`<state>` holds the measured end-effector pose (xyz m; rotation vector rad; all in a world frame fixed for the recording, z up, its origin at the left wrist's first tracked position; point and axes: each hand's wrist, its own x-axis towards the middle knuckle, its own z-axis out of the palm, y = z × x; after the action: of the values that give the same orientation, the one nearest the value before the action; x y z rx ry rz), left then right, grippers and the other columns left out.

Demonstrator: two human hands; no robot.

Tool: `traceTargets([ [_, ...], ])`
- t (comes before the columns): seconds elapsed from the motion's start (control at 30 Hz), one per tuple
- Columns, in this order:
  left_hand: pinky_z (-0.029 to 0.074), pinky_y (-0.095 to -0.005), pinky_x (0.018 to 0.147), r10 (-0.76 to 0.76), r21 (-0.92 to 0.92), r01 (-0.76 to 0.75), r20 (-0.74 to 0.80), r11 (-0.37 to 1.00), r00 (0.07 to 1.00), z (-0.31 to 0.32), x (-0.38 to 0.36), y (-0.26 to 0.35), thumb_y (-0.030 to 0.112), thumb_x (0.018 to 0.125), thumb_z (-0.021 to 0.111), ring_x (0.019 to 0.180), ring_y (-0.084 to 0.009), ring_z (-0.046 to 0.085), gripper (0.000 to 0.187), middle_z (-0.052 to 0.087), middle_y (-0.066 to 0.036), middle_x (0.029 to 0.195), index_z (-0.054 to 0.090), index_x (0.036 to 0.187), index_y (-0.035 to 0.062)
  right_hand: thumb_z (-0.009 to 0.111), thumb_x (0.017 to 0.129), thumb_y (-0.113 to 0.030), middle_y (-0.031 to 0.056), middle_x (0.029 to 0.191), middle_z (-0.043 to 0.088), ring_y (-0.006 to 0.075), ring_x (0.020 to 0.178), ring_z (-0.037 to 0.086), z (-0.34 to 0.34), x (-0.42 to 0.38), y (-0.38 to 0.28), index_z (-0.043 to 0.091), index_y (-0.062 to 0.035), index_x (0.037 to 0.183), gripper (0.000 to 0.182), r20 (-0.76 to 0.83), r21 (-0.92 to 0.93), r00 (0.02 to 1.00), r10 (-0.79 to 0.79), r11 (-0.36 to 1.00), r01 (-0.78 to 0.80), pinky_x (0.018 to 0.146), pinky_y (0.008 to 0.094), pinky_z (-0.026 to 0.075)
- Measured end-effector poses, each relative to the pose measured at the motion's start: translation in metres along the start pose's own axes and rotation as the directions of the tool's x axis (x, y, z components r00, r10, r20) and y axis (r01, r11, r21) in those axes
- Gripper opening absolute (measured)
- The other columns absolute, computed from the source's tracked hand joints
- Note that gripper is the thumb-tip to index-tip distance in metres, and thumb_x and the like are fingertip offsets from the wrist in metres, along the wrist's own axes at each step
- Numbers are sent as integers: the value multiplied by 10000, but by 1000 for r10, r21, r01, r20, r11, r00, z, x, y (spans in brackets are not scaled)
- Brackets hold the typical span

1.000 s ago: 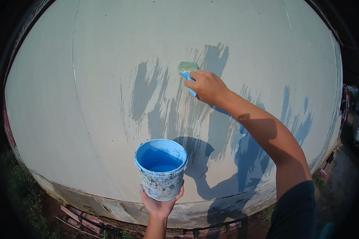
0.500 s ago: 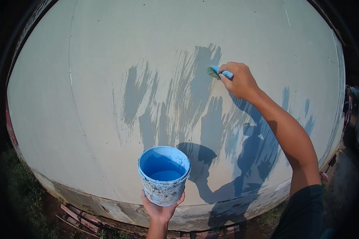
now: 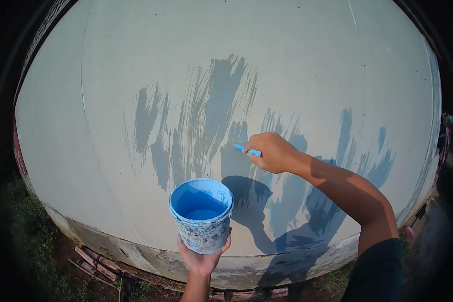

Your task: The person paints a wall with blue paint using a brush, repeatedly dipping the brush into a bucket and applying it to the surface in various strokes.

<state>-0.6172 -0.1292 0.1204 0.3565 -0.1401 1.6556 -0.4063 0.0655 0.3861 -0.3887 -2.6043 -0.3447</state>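
My left hand (image 3: 202, 257) supports a paint-splattered bucket (image 3: 204, 234) from below, with fingers and thumb round its base. Blue paint (image 3: 201, 214) lies inside it. My right hand (image 3: 273, 152) grips a brush (image 3: 248, 150) with a blue handle, up and to the right of the bucket; its bristles are hard to make out against the wall. Around the brush, the pale wall (image 3: 307, 60) carries streaky blue-grey strokes (image 3: 221, 100). Shadows of the bucket and of a person fall on the wall's lower part.
A weathered, stained strip (image 3: 146, 259) runs along the wall's base. Reddish pieces (image 3: 96, 264) lie on the ground at lower left, beside green plants (image 3: 35, 231). Assorted items (image 3: 445, 136) stand past the wall's right edge.
My right hand has moved down and left with the brush. The strokes appear shifted left in view, and more streaks show right of centre. The bucket sits slightly higher and further left.
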Motion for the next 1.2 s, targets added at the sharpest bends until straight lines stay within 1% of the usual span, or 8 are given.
traceTargets([
  [0.07,438,-690,1163,9,-21,-8,37,1000,999,-5,-1,-2,766,974,498,1502,-562,409,1010,351,-264,1717,287,1743,145,772,936,-103,188,1016,781,375,941,732,-13,16,32,817,-30,1078,165,-334,-28,942,37,998,-49,836,439,590],
  [0.23,449,-692,1154,22,-30,-22,-21,999,1000,-5,-2,-1,772,984,466,1478,-564,444,999,369,-276,1703,296,1739,140,765,930,-76,171,1028,774,385,953,734,-89,77,47,810,-49,1085,164,-439,-52,891,119,986,-158,886,480,606],
  [0.3,452,-693,1152,22,-6,-22,-25,1000,999,-7,-2,4,777,987,451,1473,-566,452,997,371,-280,1702,299,1737,137,768,884,-10,160,980,743,358,969,743,-102,95,46,777,-37,984,103,-589,-425,802,-101,883,-201,852,449,635],
  [0.53,453,-712,1154,-2,-15,2,-16,1000,1000,-3,0,-1,789,983,407,1499,-530,463,976,360,-259,1724,308,1735,175,817,828,3,129,1009,732,330,977,740,-15,45,23,767,-42,1010,194,-270,-552,932,-243,832,57,835,459,623],
  [0.7,456,-703,1163,-88,-1,88,39,996,995,1,8,-1,757,1001,439,1500,-543,453,957,356,-267,1725,311,1732,153,828,894,-63,172,1015,769,345,934,761,-1,-12,-21,793,-20,1041,158,-142,-53,989,-52,998,45,818,433,619],
  [1.07,456,-768,1134,-135,9,135,40,991,990,-34,28,-26,807,1014,367,1528,-502,457,936,359,-201,1754,332,1732,208,842,932,-123,152,928,810,257,850,782,-56,-68,-73,830,-6,1050,167,-289,522,957,-6,837,162,754,397,596],
  [1.13,450,-778,1135,-148,-31,150,62,988,987,-48,25,-38,808,1016,365,1530,-502,457,939,350,-196,1763,329,1734,206,859,914,-131,142,927,811,255,849,779,-50,-76,-79,836,-11,1044,178,79,649,988,132,746,-151,760,381,596],
  [1.2,442,-750,1164,-125,139,123,3,983,992,-58,23,-46,800,1018,385,1540,-457,467,933,383,-167,1758,363,1726,193,846,921,-134,158,924,806,243,837,774,-26,-86,-79,834,-17,1038,166,138,669,980,146,716,-201,748,381,588],
])
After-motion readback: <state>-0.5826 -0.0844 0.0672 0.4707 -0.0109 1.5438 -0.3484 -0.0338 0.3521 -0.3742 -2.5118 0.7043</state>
